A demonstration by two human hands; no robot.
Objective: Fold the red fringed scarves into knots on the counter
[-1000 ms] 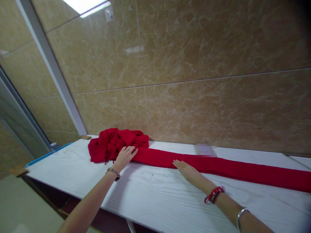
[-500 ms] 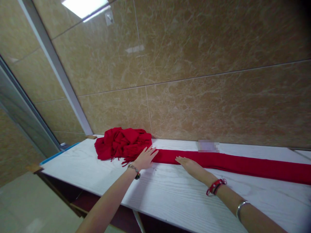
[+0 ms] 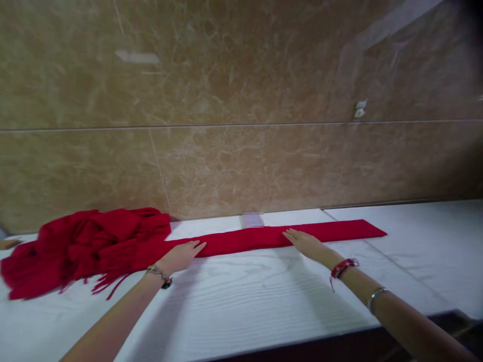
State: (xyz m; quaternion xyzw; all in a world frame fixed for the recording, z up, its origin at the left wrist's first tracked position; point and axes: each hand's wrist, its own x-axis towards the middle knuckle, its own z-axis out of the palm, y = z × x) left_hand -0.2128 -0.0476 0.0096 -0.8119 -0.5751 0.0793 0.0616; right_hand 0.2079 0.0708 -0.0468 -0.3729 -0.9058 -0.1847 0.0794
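A red scarf (image 3: 241, 240), folded into a long narrow strip, lies along the white tabletop. My left hand (image 3: 181, 255) rests flat on the strip near its left part, fingers stretched out. Farther right, my right hand (image 3: 305, 244) touches the strip with its fingers extended and palm down. At the left, beside my left hand, a crumpled heap of red fabric (image 3: 101, 236) with fringe hangs together at the strip's end; whether it is one piece with the strip I cannot tell.
The white wood-grain table (image 3: 234, 301) stands against a tan marble-tiled wall (image 3: 234, 166). A small pale blurred rectangle (image 3: 252, 220) lies behind the strip. A wall socket (image 3: 360, 108) is at the right. A seam crosses the tabletop on the right.
The view has swung right, bringing the strip's right end into sight. My right hand has slid rightward along the strip, farther from my left hand, which stays near the heap.
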